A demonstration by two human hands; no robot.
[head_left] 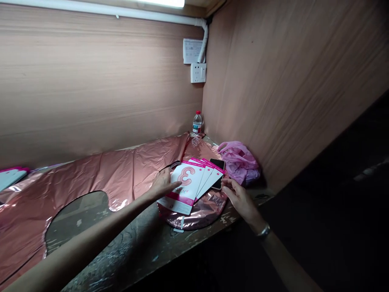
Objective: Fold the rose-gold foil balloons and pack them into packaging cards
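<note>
A fan of white and pink printed cards (185, 200) lies on a flat rose-gold foil balloon (121, 170); the front one shows a figure like a 3. My left hand (162, 184) is at the cards' left edge, its thumb stretched over the front card. Beside its fingers is a small dark object (174, 164) whose kind I cannot make out. On the other side, my right hand (240, 198) has its fingers loosely bent and thumb apart, close to the cards' right edge. A dark phone (217, 164) lies partly hidden beneath the cards.
A pink plastic bag (238, 162) sits against the right wall. In the corner stands a water bottle (197, 122) with a red cap, below a wall socket (198, 73). More cards (12, 177) lie at far left. The worn table's front edge (182, 255) slants across.
</note>
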